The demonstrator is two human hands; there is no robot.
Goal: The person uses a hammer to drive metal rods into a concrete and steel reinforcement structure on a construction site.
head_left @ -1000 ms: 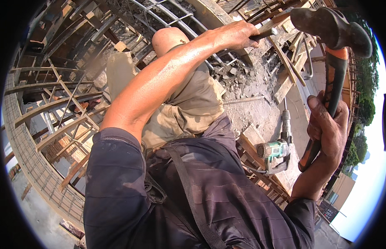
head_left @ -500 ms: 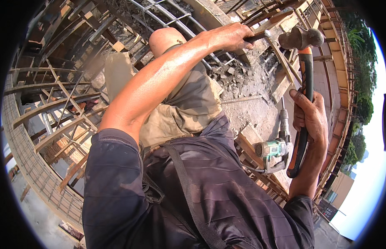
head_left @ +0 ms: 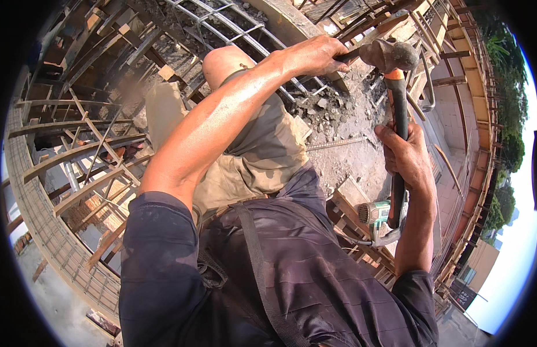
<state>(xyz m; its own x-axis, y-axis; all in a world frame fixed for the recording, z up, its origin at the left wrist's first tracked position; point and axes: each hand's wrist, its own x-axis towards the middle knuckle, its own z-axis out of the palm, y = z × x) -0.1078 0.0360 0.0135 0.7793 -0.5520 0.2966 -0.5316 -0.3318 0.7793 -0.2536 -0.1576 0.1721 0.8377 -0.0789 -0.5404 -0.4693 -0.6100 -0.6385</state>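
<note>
My right hand (head_left: 410,153) is wrapped round the black and orange handle of a hammer (head_left: 398,98). The hammer's worn, dull steel head is uppermost, close to my left hand (head_left: 320,56). Closed fingers of that left hand grip a short dark metal bar (head_left: 350,56), possibly a chisel. In this view the bar's outer end meets or overlaps the hammer head; I cannot tell whether they touch. Most of the bar is hidden by my fingers and the head.
A green and grey power drill (head_left: 375,214) lies on the concrete, partly behind my right forearm and the hammer handle. Broken rubble (head_left: 323,107), a loose ribbed rebar (head_left: 338,143) and a rebar cage (head_left: 234,29) lie ahead. Timber framing (head_left: 78,150) stands over openings on the left.
My right hand and the hammer have moved left, bringing the head up to the bar in my left hand. The left hand stays nearly in place. The handle now covers part of the drill.
</note>
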